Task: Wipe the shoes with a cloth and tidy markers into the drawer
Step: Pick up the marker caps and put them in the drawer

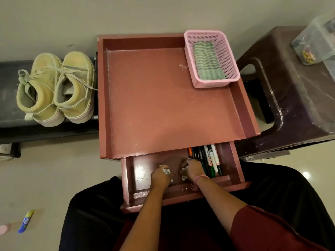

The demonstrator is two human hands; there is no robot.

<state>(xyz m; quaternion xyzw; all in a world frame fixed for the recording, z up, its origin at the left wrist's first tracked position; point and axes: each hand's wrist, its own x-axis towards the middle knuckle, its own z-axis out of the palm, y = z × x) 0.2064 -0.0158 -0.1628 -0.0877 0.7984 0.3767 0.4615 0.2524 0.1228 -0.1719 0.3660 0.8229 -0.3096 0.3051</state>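
left hand (161,175) holds white markers (167,172) low in the open drawer (235,160) at 6 o'clock | right hand (193,169) holds more, to lay them beside the pens (208,160) | shoes (56,89) wait at 9 o'clock | cloth (208,62) sits in basket (228,51) at 1 o'clock

Floor (54,178) is pale, glossy tile, carrying a bright light reflection (306,174) at right. A reddish-brown side table (163,98) with a raised rim stands centrally against a plain off-white wall (126,15); a low dark bench (10,98) adjoins it at left and a scuffed dark brown plastic stool (297,105) at right. A blue-and-yellow tube (26,221) lies on the floor, lower left.
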